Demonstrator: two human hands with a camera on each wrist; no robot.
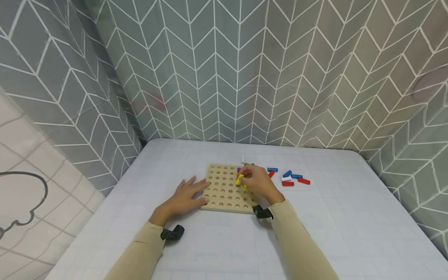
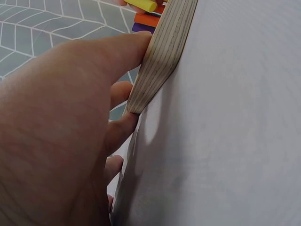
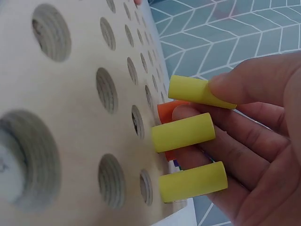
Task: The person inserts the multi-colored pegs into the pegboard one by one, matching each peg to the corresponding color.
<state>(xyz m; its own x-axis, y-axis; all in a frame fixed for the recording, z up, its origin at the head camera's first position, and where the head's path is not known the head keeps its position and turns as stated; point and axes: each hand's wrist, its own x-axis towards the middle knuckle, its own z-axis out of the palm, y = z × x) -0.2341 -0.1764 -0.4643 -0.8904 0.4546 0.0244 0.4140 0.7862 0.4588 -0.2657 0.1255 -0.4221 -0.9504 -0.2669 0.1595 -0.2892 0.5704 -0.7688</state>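
A wooden board (image 1: 225, 210) with rows of round holes lies on the white-covered table. My left hand (image 1: 185, 198) lies at its left edge, fingers extended, thumb and fingertips touching the side. Over the board's right part, my right hand (image 1: 260, 183) pinches a yellow peg (image 3: 188, 89) between thumb and fingers, tilted and clear of the holes. Below it in the right wrist view, two yellow pegs (image 3: 183, 133) stand in the board. Behind them is an orange peg (image 3: 166, 112), partly hidden by fingers. A purple peg (image 2: 142, 28) shows beyond the board edge in the left wrist view.
Several loose pegs lie right of the board: blue pegs (image 1: 296, 176), red pegs (image 1: 288, 184) and a white peg (image 1: 286, 179). Another white peg (image 1: 243, 160) and green pieces (image 1: 250, 164) are behind it. A patterned grey curtain (image 1: 227, 77) hangs behind the table.
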